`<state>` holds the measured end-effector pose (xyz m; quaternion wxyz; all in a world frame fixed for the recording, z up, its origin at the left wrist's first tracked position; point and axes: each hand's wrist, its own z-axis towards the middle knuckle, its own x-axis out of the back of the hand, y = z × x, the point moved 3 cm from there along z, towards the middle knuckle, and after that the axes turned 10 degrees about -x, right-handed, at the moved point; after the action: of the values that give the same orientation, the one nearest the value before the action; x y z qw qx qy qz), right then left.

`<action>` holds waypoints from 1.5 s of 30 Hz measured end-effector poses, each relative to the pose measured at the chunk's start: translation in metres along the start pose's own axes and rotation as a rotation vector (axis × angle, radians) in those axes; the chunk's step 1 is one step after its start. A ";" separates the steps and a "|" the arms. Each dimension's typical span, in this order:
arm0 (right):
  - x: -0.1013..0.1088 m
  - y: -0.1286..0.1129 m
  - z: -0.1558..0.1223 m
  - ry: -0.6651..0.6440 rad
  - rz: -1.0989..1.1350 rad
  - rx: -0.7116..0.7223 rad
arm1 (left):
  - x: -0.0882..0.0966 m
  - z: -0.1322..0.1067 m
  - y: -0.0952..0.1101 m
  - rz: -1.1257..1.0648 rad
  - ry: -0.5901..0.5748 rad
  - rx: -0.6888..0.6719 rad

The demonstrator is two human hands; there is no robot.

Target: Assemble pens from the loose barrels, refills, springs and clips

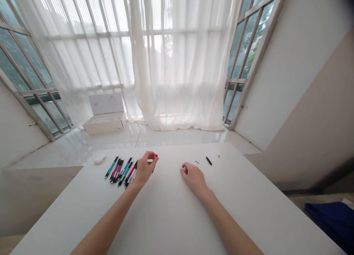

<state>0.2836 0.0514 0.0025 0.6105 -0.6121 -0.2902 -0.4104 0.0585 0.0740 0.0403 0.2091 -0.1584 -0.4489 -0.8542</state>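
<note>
My left hand (144,169) is closed in a pinch just above the table, right of the pens. A small red end of a pen (156,156) shows at its fingertips, and a dark bit sticks out below the hand; the rest is hidden by the fingers. My right hand (194,175) rests on the table with its fingers curled in; whatever they may hold is hidden. Beyond it lie a small spring (197,161), a black pen grip (208,160) and a tiny grey cone-shaped tip (219,156). Several teal, pink and white click pens (119,170) lie side by side on the left.
A white rounded case (100,159) sits at the far left of the white table (166,218). Behind, on the tiled ledge, stands an open white box (105,122) before sheer curtains (177,81). Dark blue cloth (329,218) lies at lower right, beyond the table edge.
</note>
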 end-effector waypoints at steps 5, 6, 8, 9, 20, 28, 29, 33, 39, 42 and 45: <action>0.002 -0.001 -0.002 -0.001 -0.008 0.007 | -0.007 0.003 -0.017 0.172 -0.200 -0.039; 0.002 -0.001 -0.002 0.000 -0.010 0.012 | -0.008 0.004 -0.020 0.196 -0.227 -0.028; 0.003 -0.001 -0.002 0.005 -0.015 0.018 | -0.011 0.007 -0.024 0.232 -0.270 -0.003; 0.003 -0.001 -0.002 0.008 -0.018 0.021 | -0.013 0.009 -0.026 0.248 -0.284 0.004; -0.002 -0.006 -0.004 0.021 -0.034 0.090 | -0.016 0.017 -0.024 0.463 -0.355 0.025; 0.000 -0.005 -0.004 0.034 -0.011 0.097 | 0.043 0.013 -0.025 0.595 -0.327 0.002; 0.000 -0.004 -0.004 0.035 -0.007 0.098 | 0.053 0.010 -0.028 0.636 -0.323 0.014; -0.002 -0.003 -0.004 0.053 0.024 0.116 | 0.074 -0.004 -0.033 0.750 -0.352 0.052; 0.003 -0.003 -0.006 0.273 0.199 0.223 | 0.063 -0.023 -0.024 0.889 -0.497 0.102; 0.010 -0.005 -0.011 0.373 0.301 0.282 | 0.058 -0.027 -0.021 0.918 -0.522 0.053; 0.011 -0.013 -0.019 0.265 0.286 0.423 | 0.055 -0.028 -0.020 0.916 -0.456 -0.020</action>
<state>0.2756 0.0325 0.0172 0.8089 -0.4471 -0.1976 -0.3268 -0.0013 0.0491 0.0370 0.4573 -0.5233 -0.3592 -0.6229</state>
